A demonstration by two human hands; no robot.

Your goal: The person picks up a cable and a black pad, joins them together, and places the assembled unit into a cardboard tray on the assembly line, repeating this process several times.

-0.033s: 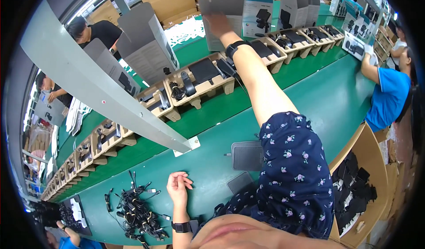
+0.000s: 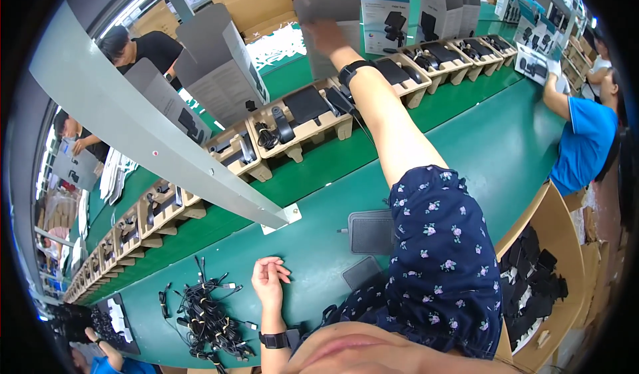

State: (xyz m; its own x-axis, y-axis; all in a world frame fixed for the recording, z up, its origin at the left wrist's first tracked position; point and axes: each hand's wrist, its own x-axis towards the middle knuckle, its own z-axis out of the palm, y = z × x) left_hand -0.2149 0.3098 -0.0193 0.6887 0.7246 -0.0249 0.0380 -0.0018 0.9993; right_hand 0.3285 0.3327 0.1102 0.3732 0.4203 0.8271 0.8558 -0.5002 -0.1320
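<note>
We see trays (image 2: 303, 131) of black parts lined along the green belt (image 2: 466, 141), a cable pile (image 2: 206, 314) on the near table, and a bin (image 2: 566, 241) of black pieces.

Factory packing line; green conveyor (image 2: 466, 141).

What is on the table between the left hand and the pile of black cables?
Nothing: in the head view, only bare green table shows between the left hand and the cable pile.
</note>
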